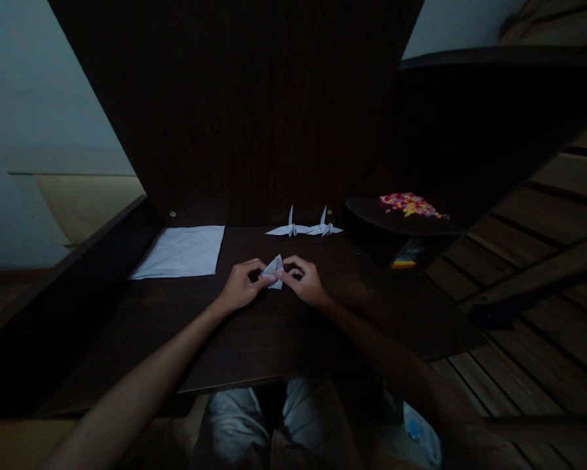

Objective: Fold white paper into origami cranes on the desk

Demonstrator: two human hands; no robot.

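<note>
The left hand (pixel 241 285) and the right hand (pixel 303 281) meet over the middle of the dark wooden desk (pixel 273 333), both pinched onto a small folded white paper (pixel 274 271) held between their fingertips just above the desktop. Behind it, near the back panel, 2 finished paper cranes (pixel 303 228) stand side by side, wingtips almost touching. A flat stack of white sheets (pixel 181 250) lies to the left, well apart from the hands. On a low shelf (pixel 401 225) to the right rests a heap of small pink and yellow pieces (pixel 409 203).
</note>
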